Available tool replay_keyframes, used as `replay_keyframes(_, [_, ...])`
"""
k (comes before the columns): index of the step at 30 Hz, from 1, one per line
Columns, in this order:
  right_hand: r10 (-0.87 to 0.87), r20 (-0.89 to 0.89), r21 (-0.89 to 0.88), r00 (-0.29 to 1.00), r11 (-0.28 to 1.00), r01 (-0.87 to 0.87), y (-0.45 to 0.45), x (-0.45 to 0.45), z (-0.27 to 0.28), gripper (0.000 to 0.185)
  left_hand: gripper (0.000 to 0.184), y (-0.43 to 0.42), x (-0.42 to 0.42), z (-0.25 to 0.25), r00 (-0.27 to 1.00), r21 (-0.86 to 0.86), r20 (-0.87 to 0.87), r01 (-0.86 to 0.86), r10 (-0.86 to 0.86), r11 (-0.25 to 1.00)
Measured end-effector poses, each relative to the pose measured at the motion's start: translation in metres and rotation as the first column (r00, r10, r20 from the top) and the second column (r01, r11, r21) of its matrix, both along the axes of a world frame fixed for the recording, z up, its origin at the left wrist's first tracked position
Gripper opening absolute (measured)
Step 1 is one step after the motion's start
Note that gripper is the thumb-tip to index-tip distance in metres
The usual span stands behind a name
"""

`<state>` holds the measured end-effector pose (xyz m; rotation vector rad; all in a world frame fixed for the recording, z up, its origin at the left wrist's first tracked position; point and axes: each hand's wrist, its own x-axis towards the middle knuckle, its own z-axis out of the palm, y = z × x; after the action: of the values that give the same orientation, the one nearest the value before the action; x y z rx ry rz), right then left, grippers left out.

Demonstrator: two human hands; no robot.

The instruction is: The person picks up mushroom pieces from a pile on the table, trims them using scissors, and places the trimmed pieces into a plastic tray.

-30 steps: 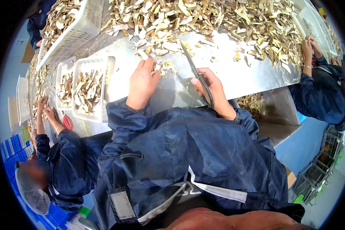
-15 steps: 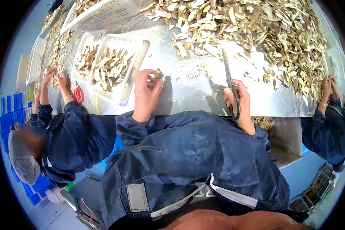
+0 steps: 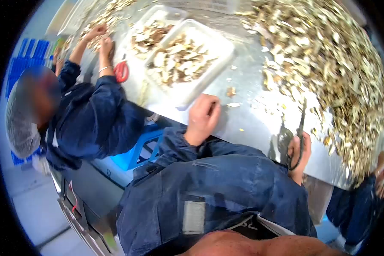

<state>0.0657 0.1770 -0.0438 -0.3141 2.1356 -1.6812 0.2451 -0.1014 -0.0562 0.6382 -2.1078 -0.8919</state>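
My left hand (image 3: 203, 117) is over the metal table's near edge, beside the corner of a white tray (image 3: 226, 47) of sliced pieces. Its fingers are curled, and whatever lies inside them, if anything, is hidden. Two small pieces (image 3: 231, 92) rest on the metal just past it. My right hand (image 3: 302, 153) grips dark scissors (image 3: 302, 123) by the handles, blades pointing away from me. Beyond the scissors spreads a large heap of sliced, mushroom-like pieces (image 3: 328, 64).
Another white tray (image 3: 175, 13) adjoins the first. Red-handled scissors (image 3: 121, 71) lie to the left. A co-worker (image 3: 98, 115) in a hairnet works at left, near a blue stool (image 3: 138, 147). Another person's dark sleeve (image 3: 354, 207) is at lower right.
The view has swung left, so trays and heap appear farther right. My left hand is now beside the tray corner, and the piece seen at its fingertips no longer shows. My right hand still holds the scissors.
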Motion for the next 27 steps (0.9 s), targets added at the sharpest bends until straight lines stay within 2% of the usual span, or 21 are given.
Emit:
replay_keyframes(2, [-0.087,0.003,-0.003,0.996,0.996,0.087,-0.003,0.002,-0.007,0.028,0.011,-0.002,0.0,0.002,1.0,0.002,0.002,0.021,-0.021,1.0])
replay_keyframes(3, [-0.071,-0.024,-0.002,0.997,0.997,0.071,-0.005,0.004,-0.004,0.03,0.014,-0.002,0.001,0.005,0.999,-0.001,0.016,0.035,-0.035,0.999])
replay_keyframes(4, [-0.09,0.009,-0.066,0.996,0.994,0.09,-0.009,0.007,-0.006,0.031,0.013,-0.001,0.003,0.01,0.997,0.06,0.063,0.039,-0.043,0.997])
replay_keyframes(5, [-0.109,0.047,-0.125,0.993,0.986,0.114,-0.014,0.01,-0.008,0.031,0.013,-0.002,0.004,0.012,0.998,0.05,0.05,0.046,-0.048,0.998])
replay_keyframes(6, [-0.025,0.069,-0.137,0.997,0.99,0.034,-0.02,0.011,-0.002,0.033,0.013,-0.003,0.004,0.012,0.998,0.043,0.037,0.056,-0.057,0.998])
replay_keyframes(9, [0.086,0.002,-0.084,0.996,0.993,-0.085,-0.036,0.021,-0.005,0.038,0.011,-0.005,0.002,0.01,0.998,0.03,0.008,0.07,-0.07,0.997])
replay_keyframes(10, [0.146,0.004,-0.029,0.989,0.989,-0.146,-0.037,0.022,-0.004,0.041,0.011,-0.006,0.001,0.01,0.998,0.013,-0.006,0.07,-0.069,0.998])
replay_keyframes(14, [0.276,-0.033,-0.049,0.961,0.959,-0.278,-0.051,0.033,-0.011,0.042,0.011,-0.009,0.003,0.009,0.996,0.029,0.006,0.086,-0.086,0.996])
replay_keyframes(17, [0.371,-0.161,0.053,0.915,0.929,-0.367,-0.065,0.037,0.0,0.042,0.011,-0.011,0.005,0.009,0.996,0.026,0.022,0.088,-0.089,0.996])
replay_keyframes(27, [0.376,-0.12,-0.022,0.919,0.924,-0.381,-0.086,0.033,-0.016,0.05,0.013,-0.013,0.006,0.008,0.99,-0.02,0.008,0.14,-0.14,0.99])
